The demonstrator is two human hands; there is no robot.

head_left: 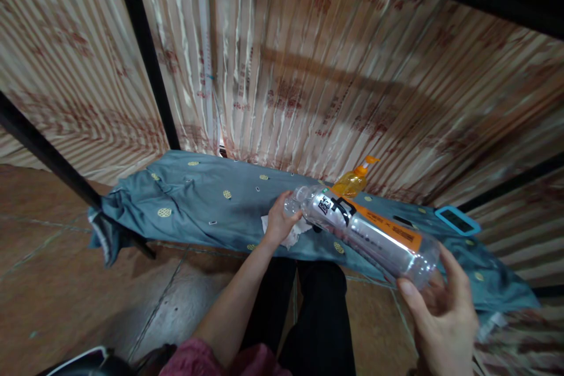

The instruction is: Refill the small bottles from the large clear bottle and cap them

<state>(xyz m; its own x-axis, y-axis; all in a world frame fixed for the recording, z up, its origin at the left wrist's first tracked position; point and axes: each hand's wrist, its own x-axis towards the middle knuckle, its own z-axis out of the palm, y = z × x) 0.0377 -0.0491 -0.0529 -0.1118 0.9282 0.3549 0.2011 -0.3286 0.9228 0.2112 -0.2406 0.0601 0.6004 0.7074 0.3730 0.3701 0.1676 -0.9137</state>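
A clear plastic bottle (352,223) with a silver and orange label lies tilted across the view, held up over the cloth-covered surface. My left hand (279,220) is closed around its neck end. At the base, my right hand (445,311) grips the bottle between thumb and fingers. Below the bottle's neck a crumpled white tissue (296,235) rests on the cloth, partly hidden by my left hand. Behind the bottle stands an orange pump bottle (355,179) with yellow-orange liquid, its lower part covered from sight.
A grey-green cloth with yellow pineapple prints (211,200) covers the low, narrow surface. A blue-framed device (458,221) with a dark screen sits at its right. Dark metal poles (147,53) and a striped curtain (282,70) stand around it.
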